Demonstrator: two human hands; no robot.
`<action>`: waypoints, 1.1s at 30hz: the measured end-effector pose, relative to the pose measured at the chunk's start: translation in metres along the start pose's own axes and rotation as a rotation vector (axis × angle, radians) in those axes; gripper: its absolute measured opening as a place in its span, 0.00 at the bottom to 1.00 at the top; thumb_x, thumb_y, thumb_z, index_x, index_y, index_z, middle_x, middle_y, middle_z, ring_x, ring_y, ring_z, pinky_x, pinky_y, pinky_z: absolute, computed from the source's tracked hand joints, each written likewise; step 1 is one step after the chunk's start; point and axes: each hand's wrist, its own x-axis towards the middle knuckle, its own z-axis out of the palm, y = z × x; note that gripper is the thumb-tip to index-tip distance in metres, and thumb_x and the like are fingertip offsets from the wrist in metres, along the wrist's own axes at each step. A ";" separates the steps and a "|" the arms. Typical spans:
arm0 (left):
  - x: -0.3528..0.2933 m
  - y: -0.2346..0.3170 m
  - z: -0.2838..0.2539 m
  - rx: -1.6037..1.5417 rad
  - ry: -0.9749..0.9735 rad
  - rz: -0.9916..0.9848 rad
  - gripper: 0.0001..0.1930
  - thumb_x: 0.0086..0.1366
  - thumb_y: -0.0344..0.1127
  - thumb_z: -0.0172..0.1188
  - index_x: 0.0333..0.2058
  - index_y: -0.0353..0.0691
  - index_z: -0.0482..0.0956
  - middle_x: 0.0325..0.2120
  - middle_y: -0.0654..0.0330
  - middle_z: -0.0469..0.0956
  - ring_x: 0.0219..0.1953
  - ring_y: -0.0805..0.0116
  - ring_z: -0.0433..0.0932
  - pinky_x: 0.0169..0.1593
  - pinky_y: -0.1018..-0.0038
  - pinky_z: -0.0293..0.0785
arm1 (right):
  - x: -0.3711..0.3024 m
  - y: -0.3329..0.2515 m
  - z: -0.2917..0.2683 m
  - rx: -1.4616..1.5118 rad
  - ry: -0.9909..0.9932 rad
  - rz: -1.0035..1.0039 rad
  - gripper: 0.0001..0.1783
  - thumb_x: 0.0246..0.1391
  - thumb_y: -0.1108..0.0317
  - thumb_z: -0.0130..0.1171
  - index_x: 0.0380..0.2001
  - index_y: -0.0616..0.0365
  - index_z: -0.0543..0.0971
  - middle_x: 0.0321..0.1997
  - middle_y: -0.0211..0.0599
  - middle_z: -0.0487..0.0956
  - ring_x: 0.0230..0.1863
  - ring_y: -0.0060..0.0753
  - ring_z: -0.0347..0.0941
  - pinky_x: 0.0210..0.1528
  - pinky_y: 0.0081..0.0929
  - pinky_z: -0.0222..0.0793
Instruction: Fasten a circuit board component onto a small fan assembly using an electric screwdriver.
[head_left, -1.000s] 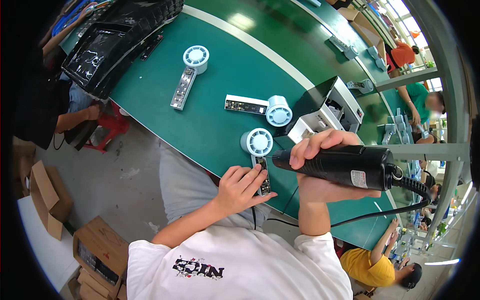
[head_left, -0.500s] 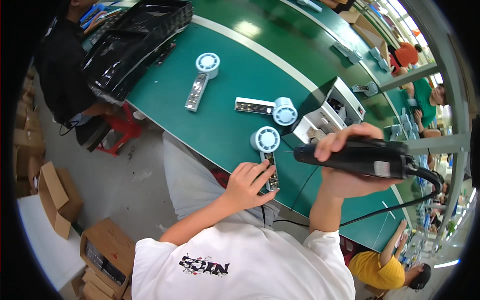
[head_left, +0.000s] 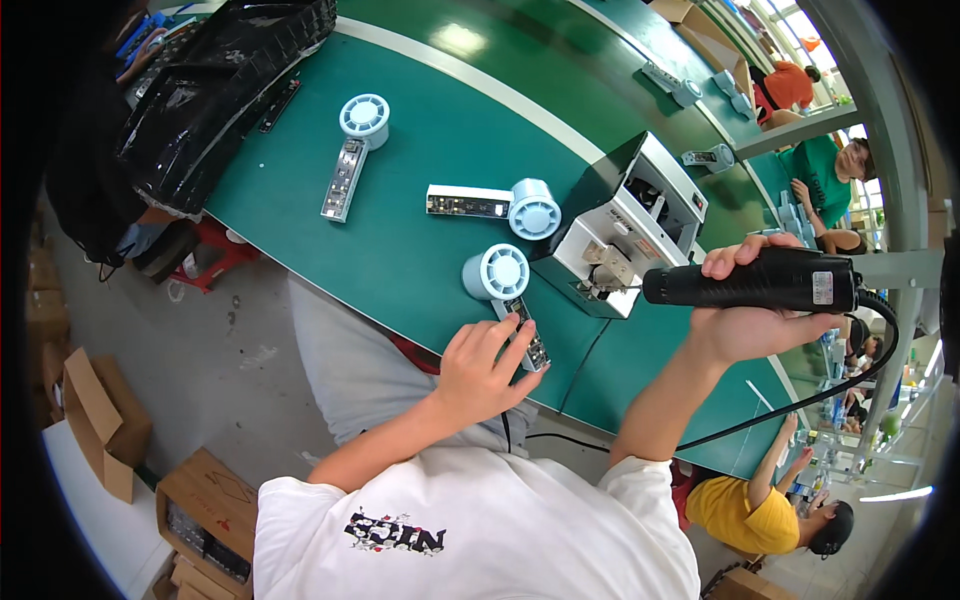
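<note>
My right hand [head_left: 750,315] is wrapped round a black electric screwdriver [head_left: 760,282], held sideways with its cable trailing from the rear. The bit points left, at the front of a screw feeder [head_left: 620,225], a black and silver box; whether it touches the outlet I cannot tell. My left hand [head_left: 485,365] holds the handle of a light-blue handheld fan [head_left: 497,272] against the table, fingers on top and thumb by its lower end. A circuit board shows in the uncovered handle. Another fan [head_left: 533,212] lies just beyond, and a third fan [head_left: 363,120] farther left, both with boards exposed.
A black plastic tray [head_left: 225,100] occupies the far left of the green table [head_left: 420,110], beside a seated person in dark clothes. Cartons [head_left: 205,505] stand on the floor at lower left. Several people sit along the right. The screwdriver cable [head_left: 770,412] loops past my right forearm.
My right hand has carried the screwdriver away from the near fan, bringing its bit to the feeder's front. My left hand stays on the fan's handle. The whole view has shifted somewhat.
</note>
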 end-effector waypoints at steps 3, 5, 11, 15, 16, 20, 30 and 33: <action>0.004 0.003 0.004 -0.018 -0.029 -0.029 0.27 0.44 0.39 0.73 0.45 0.38 0.81 0.43 0.54 0.74 0.32 0.61 0.75 0.34 0.68 0.73 | -0.001 0.000 0.003 0.042 -0.034 0.005 0.53 0.49 0.15 0.30 0.38 0.62 0.72 0.22 0.43 0.72 0.14 0.36 0.68 0.16 0.30 0.67; 0.003 0.001 0.007 -0.015 -0.039 -0.041 0.27 0.44 0.39 0.73 0.45 0.37 0.81 0.43 0.54 0.74 0.31 0.61 0.75 0.33 0.68 0.73 | -0.002 0.002 0.006 0.037 -0.055 0.056 0.54 0.47 0.14 0.31 0.39 0.61 0.72 0.21 0.43 0.73 0.14 0.37 0.68 0.16 0.30 0.68; -0.002 -0.006 0.007 -0.077 0.006 -0.036 0.27 0.43 0.40 0.77 0.42 0.37 0.81 0.38 0.54 0.74 0.32 0.62 0.76 0.30 0.70 0.74 | 0.000 0.000 0.007 0.088 -0.070 -0.024 0.55 0.45 0.13 0.30 0.39 0.61 0.72 0.22 0.44 0.73 0.14 0.37 0.69 0.16 0.31 0.69; -0.001 -0.005 0.008 -0.062 0.014 -0.028 0.29 0.41 0.44 0.79 0.42 0.37 0.81 0.37 0.55 0.73 0.32 0.62 0.76 0.31 0.71 0.75 | -0.008 0.013 0.021 0.061 -0.059 0.103 0.56 0.44 0.12 0.28 0.34 0.63 0.72 0.21 0.42 0.71 0.13 0.36 0.68 0.15 0.31 0.69; -0.001 -0.005 0.009 -0.061 0.016 -0.032 0.29 0.41 0.44 0.79 0.42 0.37 0.81 0.37 0.55 0.73 0.32 0.62 0.76 0.31 0.71 0.75 | -0.009 0.014 0.018 0.060 -0.044 0.092 0.56 0.44 0.12 0.29 0.35 0.63 0.72 0.20 0.41 0.71 0.13 0.36 0.67 0.15 0.31 0.69; -0.002 -0.005 0.009 -0.061 0.019 -0.058 0.30 0.41 0.45 0.79 0.42 0.38 0.81 0.36 0.55 0.73 0.32 0.62 0.76 0.31 0.71 0.75 | -0.035 0.008 0.012 0.057 -0.083 0.135 0.54 0.47 0.15 0.32 0.36 0.64 0.72 0.22 0.43 0.72 0.14 0.36 0.67 0.14 0.33 0.68; -0.003 -0.009 0.009 -0.058 -0.018 -0.047 0.28 0.42 0.44 0.78 0.42 0.39 0.81 0.38 0.57 0.72 0.31 0.62 0.76 0.30 0.70 0.74 | -0.110 -0.020 0.004 0.069 -0.059 -0.044 0.48 0.54 0.22 0.34 0.37 0.66 0.68 0.21 0.51 0.70 0.12 0.44 0.67 0.14 0.39 0.66; -0.004 -0.009 0.011 -0.072 -0.014 -0.049 0.28 0.42 0.43 0.78 0.43 0.39 0.81 0.39 0.57 0.72 0.30 0.63 0.76 0.30 0.70 0.74 | -0.112 -0.019 0.004 0.077 -0.041 -0.009 0.48 0.54 0.21 0.34 0.37 0.66 0.68 0.22 0.51 0.71 0.13 0.44 0.68 0.14 0.39 0.67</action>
